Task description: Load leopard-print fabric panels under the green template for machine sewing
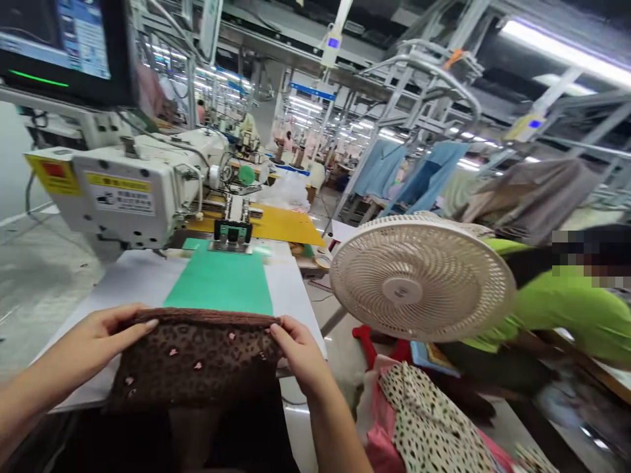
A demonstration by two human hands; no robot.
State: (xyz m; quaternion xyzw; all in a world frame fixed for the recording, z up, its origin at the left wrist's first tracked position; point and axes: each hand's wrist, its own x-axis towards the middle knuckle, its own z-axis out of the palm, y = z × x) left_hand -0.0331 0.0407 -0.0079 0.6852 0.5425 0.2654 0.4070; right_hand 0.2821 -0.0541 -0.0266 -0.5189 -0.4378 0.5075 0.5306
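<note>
A dark brown leopard-print fabric piece (197, 361) with small pink motifs hangs between my hands, its ribbed brown top edge pulled straight. My left hand (116, 332) pinches the left end of that edge, thumb in front. At the right end, my right hand (296, 345) grips the same edge between thumb and fingers. Just beyond the fabric lies a green sheet (221, 279) on the white worktable (288, 289). It runs up to the metal clamp (231, 233) of a sewing machine (138, 184). The fabric's lower part fades into dark shadow over my lap.
A large beige fan (419, 279) stands right of the table. Spotted cloth (434, 420) lies piled at lower right. A person in a lime-green top (566, 309) bends at the right. A monitor (64, 49) hangs at upper left; a yellow sheet (280, 225) lies behind the clamp.
</note>
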